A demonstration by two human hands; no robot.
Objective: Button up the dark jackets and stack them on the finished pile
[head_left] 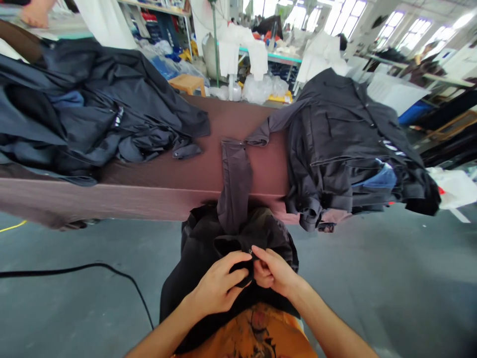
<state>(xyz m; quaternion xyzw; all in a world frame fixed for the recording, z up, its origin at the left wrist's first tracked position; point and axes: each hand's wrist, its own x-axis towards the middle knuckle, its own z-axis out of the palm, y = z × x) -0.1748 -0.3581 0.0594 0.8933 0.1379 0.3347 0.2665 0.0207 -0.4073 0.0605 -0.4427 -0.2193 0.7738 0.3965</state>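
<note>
A dark garment (257,221) lies across my lap, and one of its sleeves (235,184) stretches up over the edge of the brown-covered table (268,174). On the left, my left hand (220,282) pinches the dark cloth between thumb and fingers. Close beside it, my right hand (271,268) has its fingers curled on the same cloth, with thumb and index finger near a small shiny spot. The two hands almost touch at the fingertips.
A heap of dark jackets (122,99) covers the table's left part. More dark jackets (335,129) are piled at its right end. A black cable (85,267) runs at the lower left. Behind the table stands a wooden stool (188,83). Another person's hand (35,15) shows at the top left.
</note>
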